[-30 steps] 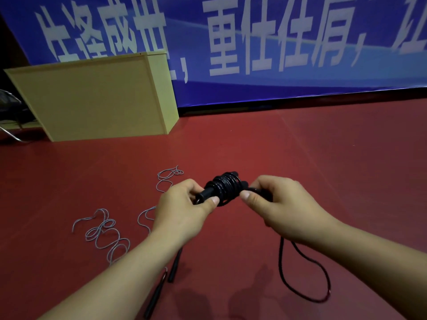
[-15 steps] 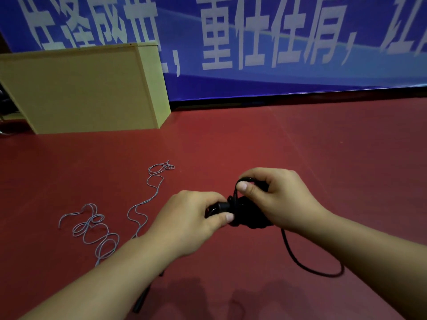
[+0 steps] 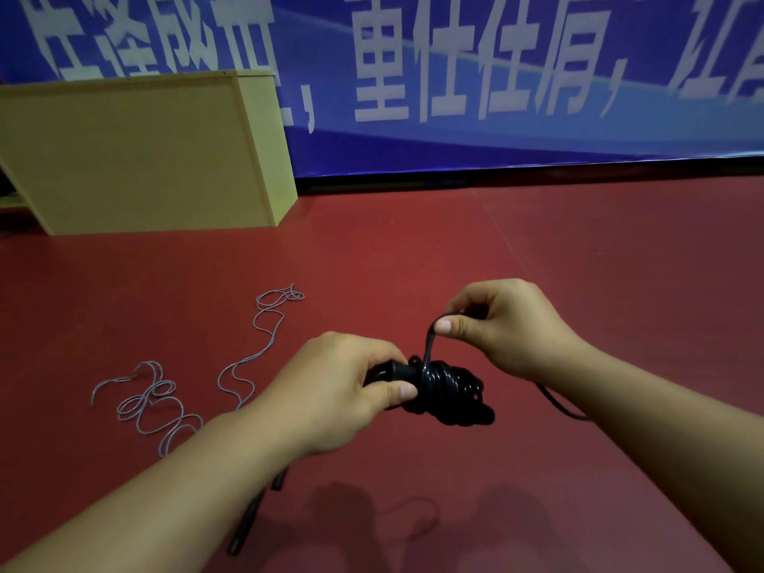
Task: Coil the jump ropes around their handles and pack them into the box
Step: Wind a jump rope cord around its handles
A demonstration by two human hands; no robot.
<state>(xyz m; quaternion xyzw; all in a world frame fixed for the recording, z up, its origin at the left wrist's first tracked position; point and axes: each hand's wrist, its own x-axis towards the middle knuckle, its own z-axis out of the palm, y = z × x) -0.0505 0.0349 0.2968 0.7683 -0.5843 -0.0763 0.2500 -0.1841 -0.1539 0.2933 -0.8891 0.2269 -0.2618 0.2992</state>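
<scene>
- Across the top of the frame we see a wide blue banner with large white characters (image 3: 454, 76) hanging behind everything.
- Below it the dark red smooth floor (image 3: 537, 262) fills the rest of the view.
- At the upper left stands a pale yellow-green wooden box (image 3: 136, 159), resting on the floor against the banner.
- Our left hand (image 3: 330, 390), low in the centre, curls around the black plastic handles (image 3: 392, 372), thumb pressed along their side.
- Our right hand (image 3: 508, 324), just right of centre and higher, pinches a strand of the black glossy jump rope (image 3: 446, 386) between thumb and forefinger, pulling it up from the coil already wound on the handles.
- A loose tail of that rope (image 3: 558, 407) hangs under our right wrist.
- At the left, a thin grey-blue jump rope (image 3: 165, 407) lies in loose squiggles on the floor.
- Its dark slim handles (image 3: 248, 523) show at the bottom, partly hidden by our left forearm.
</scene>
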